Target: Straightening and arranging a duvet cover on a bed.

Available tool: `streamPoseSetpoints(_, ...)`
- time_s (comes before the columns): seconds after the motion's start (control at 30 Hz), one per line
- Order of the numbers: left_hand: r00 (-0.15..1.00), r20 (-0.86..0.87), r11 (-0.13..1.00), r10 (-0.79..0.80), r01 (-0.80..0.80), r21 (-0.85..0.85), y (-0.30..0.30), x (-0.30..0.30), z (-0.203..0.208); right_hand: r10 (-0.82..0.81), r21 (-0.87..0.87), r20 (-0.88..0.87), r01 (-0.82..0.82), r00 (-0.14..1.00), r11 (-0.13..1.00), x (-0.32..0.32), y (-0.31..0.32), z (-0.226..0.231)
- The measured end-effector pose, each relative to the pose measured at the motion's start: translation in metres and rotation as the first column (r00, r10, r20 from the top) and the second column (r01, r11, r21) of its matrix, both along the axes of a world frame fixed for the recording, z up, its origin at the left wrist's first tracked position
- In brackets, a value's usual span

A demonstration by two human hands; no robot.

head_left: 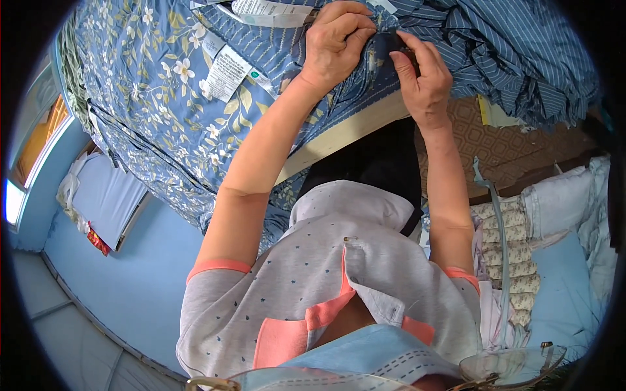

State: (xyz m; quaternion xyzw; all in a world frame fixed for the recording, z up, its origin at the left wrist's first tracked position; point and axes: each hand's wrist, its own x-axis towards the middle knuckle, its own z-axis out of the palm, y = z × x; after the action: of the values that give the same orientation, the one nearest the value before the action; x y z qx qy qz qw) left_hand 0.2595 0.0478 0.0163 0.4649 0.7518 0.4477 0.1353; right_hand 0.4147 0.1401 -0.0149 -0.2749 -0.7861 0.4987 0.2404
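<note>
My left hand [339, 49] is closed at the top of the view, its fingers pinching blue patterned fabric [355, 81] near the table's edge. To its right, my right hand [427, 81] is curled, thumb and forefinger at either side of a small dark patch [386, 44]. Whether that patch is cloth or a tool I cannot make out. Blue cloth with white flowers and olive leaves [182, 85] lies spread left of my hands. A white printed care label [227, 73] rests on it, and another white label [270, 10] lies beside my left hand.
Blue striped fabric [515, 55] is heaped at the right, hanging over the edge. The pale table edge [352, 135] runs in front of me. Folded floral cloth [512, 260] and pale bedding [557, 202] lie at the lower right, beside a grey curved strip [502, 241].
</note>
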Motion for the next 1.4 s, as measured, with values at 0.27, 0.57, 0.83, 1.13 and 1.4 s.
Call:
streamPoseSetpoints(0.27, 0.994, -0.104, 0.999, -0.032, 0.031, -0.011, 0.004, 0.000, -0.006, -0.064, 0.061, -0.045, 0.066, 0.997, 0.996, -0.002, -0.011, -0.010)
streamPoseSetpoints(0.57, 0.963, -0.240, 0.989, -0.123, 0.099, -0.111, 0.007, -0.004, 0.009, -0.121, 0.021, -0.116, 0.124, 0.986, 0.992, -0.011, -0.013, -0.016)
streamPoseSetpoints(0.83, 0.969, -0.237, 0.997, -0.071, 0.072, -0.003, 0.008, -0.005, -0.001, -0.147, 0.062, -0.172, 0.159, 0.974, 0.985, -0.015, -0.019, -0.024)
streamPoseSetpoints(1.13, 0.985, -0.167, 0.999, -0.042, 0.041, -0.010, 0.007, -0.001, -0.001, -0.180, 0.021, -0.233, 0.190, 0.956, 0.982, -0.015, -0.024, -0.027)
streamPoseSetpoints(1.4, 0.985, -0.165, 0.999, -0.049, 0.050, 0.003, 0.006, 0.001, 0.000, -0.180, 0.014, -0.196, 0.186, 0.964, 0.982, -0.016, -0.025, -0.020)
